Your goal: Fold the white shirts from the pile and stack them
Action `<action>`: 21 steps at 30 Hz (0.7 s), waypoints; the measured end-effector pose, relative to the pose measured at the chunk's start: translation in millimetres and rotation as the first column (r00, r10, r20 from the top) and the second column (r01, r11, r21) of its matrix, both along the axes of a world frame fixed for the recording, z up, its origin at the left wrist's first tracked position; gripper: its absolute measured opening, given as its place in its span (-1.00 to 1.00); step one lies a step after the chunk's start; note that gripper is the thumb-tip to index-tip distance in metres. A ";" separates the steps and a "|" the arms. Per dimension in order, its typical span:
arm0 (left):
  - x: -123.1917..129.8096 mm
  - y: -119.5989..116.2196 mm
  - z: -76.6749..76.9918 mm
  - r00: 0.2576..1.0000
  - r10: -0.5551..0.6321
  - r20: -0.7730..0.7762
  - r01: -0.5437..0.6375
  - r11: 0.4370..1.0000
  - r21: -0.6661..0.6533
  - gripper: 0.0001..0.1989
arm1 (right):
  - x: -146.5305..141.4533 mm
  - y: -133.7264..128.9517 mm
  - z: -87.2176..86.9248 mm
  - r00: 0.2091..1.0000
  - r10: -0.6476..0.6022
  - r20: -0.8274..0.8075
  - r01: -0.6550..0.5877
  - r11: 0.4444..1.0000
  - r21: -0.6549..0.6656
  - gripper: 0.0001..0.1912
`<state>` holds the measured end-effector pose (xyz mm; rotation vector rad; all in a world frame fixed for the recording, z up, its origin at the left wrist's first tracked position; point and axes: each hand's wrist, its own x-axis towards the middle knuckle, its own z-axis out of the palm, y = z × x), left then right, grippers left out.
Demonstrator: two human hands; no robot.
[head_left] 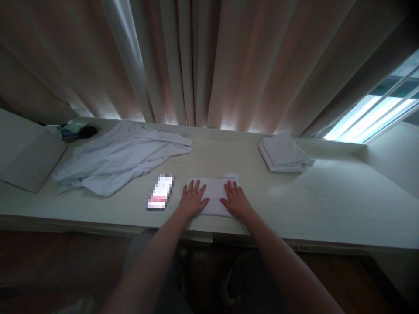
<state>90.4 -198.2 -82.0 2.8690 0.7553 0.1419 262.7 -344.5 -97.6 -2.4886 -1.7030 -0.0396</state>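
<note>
A white cloth (pixel 214 198), folded into a small flat rectangle, lies near the front edge of the pale table. My left hand (pixel 193 199) rests flat on its left end with the fingers spread. On its right end my right hand (pixel 236 200) also lies flat, fingers apart. A narrow folded piece of the cloth sticks out at the top, just above my right fingers. Both palms face down, and neither hand grips anything.
A phone (pixel 160 192) lies left of my left hand. Behind it a white garment (pixel 127 152) is spread out, crumpled. A folded white cloth (pixel 284 152) sits at the back right. At far left are a box (pixel 36 152) and dark items (pixel 77 131). Curtains hang behind the table (pixel 327 200).
</note>
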 end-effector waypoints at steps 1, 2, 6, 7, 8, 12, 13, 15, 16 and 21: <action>-1.3 -1.2 -0.7 1.000 0.000 0.004 0.000 1.000 0.003 -0.37 | -0.2 -1.5 -0.5 1.000 0.005 -0.001 -0.005 1.000 -0.004 -0.29; -2.6 -2.5 -1.6 1.000 0.001 0.009 -0.001 1.000 0.009 -0.37 | -0.5 -3.0 -1.2 1.000 0.009 0.000 -0.009 1.000 -0.007 -0.28; -5.9 -6.7 -5.2 1.000 0.006 0.013 -0.007 0.999 0.035 -0.36 | -2.7 -6.8 -4.6 1.000 0.013 0.014 -0.013 1.000 -0.004 -0.28; -5.9 -7.4 -5.6 1.000 0.010 0.005 -0.010 0.999 0.039 -0.36 | -3.4 -6.9 -5.0 1.000 0.011 0.017 -0.011 1.000 -0.004 -0.28; -5.6 -8.0 -5.7 1.000 0.016 -0.003 -0.016 0.999 0.043 -0.37 | -4.2 -6.7 -5.0 1.000 0.009 0.020 -0.009 1.000 -0.005 -0.28; -3.9 -8.9 -5.2 1.000 0.027 -0.010 -0.027 0.997 0.067 -0.37 | -6.2 -5.4 -1.5 1.000 0.005 0.027 -0.004 1.000 -0.015 -0.27; -4.2 -8.6 -5.1 1.000 0.023 -0.010 -0.022 0.997 0.072 -0.37 | -6.0 -6.0 -0.1 1.000 0.008 0.025 -0.007 1.000 -0.021 -0.27; -6.8 -7.1 -5.2 1.000 0.010 -0.016 -0.009 0.997 0.078 -0.36 | -4.5 -9.0 2.6 1.000 0.019 0.014 -0.018 0.999 -0.035 -0.26; -9.1 -5.9 -5.5 1.000 0.003 -0.021 -0.002 0.997 0.079 -0.36 | -3.1 -11.5 3.4 1.000 0.025 0.007 -0.025 0.999 -0.041 -0.25; -22.7 0.7 -10.2 1.000 0.007 -0.029 -0.005 0.998 0.069 -0.34 | 4.7 -26.2 0.3 1.000 0.002 -0.028 -0.003 0.999 -0.033 -0.24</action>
